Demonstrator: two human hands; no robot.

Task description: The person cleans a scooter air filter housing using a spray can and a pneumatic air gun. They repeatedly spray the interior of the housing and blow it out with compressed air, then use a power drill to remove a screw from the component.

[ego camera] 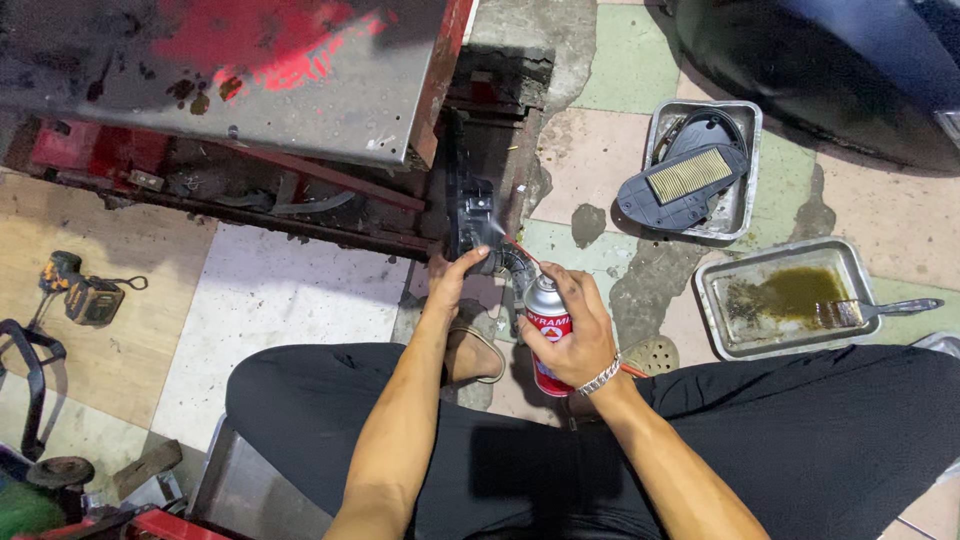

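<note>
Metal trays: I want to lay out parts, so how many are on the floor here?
2. One tray at upper right holds a black air filter; the other tray lies nearer, right of the spray can, with dirty liquid and a brush. More may lie out of view.

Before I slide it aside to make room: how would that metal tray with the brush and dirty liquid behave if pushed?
The metal tray looks thin and light, so it would probably slide easily on the tiled floor. The greenish liquid would likely slosh toward a shallow wall. The brush, its handle resting over the rim, may roll or slip off.
</note>
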